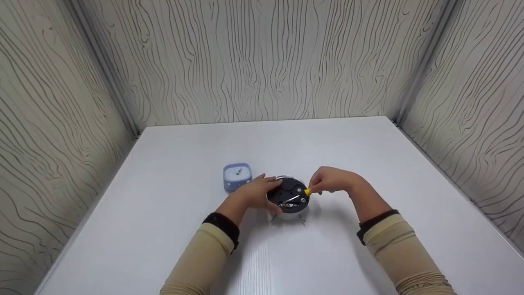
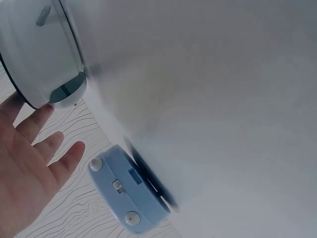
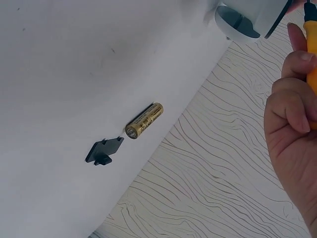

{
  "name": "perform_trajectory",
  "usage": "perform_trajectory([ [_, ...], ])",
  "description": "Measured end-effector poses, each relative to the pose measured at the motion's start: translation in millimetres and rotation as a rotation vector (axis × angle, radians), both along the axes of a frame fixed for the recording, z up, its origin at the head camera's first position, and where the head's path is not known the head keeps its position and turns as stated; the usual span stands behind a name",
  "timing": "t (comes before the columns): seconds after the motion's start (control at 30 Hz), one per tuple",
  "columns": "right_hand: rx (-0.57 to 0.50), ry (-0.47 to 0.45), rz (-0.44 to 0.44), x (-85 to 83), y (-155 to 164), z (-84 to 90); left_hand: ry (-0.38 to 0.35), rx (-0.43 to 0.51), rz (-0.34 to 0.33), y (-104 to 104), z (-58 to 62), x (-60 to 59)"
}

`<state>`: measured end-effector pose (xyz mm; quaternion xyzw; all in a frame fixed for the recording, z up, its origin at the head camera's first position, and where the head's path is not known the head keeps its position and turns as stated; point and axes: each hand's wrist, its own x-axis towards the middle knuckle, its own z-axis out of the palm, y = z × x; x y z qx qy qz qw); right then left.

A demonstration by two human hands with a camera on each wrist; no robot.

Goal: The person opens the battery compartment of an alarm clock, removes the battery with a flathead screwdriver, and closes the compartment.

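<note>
A round alarm clock [image 1: 287, 185] lies with its black back facing up and two thin metal legs toward me. My left hand [image 1: 257, 193] holds its left side, thumb at the near rim and fingers over the far rim; in the left wrist view two fingers stick out past it. My right hand [image 1: 333, 179] pinches a screwdriver by its yellow handle [image 3: 311, 42]. Its thin metal shaft [image 1: 291, 199] reaches over the clock's back to the battery opening [image 1: 288, 205]. Whether the tip touches anything inside is too small to tell.
A small blue clock [image 1: 237, 177] stands just left of my left hand. On the white table [image 1: 184, 164], a gold battery [image 3: 144, 120] and a black battery cover [image 3: 104, 150] lie near each other in the right wrist view. Wood-patterned walls [image 1: 262, 61] enclose the table's back and sides.
</note>
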<state>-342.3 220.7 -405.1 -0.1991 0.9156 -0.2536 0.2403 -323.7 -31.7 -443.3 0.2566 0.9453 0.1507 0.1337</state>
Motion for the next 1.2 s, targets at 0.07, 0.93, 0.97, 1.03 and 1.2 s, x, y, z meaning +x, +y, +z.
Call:
perform_trajectory([
  [0.07, -0.008, 0.005, -0.001, 0.7, 0, 0.6, -0.008, -0.002, 0.012, 0, 0.7, 0.4],
  [0.93, 0.015, 0.152, -0.052, 11.9, 13, 26.5, 0.091, -0.053, 0.059, -6, 4.1, 6.1],
  [0.97, 0.03, 0.166, -0.053, 12.1, 12, 27.0, 0.097, -0.055, 0.064, -6, 4.8, 6.8],
  [1.03, 0.057, 0.195, -0.053, 12.9, 11, 28.6, 0.112, -0.057, 0.072, -6, 6.2, 7.7],
  [1.2, 0.085, 0.231, -0.049, 14.0, 10, 29.7, 0.158, -0.074, 0.075, -9, 8.2, 7.0],
])
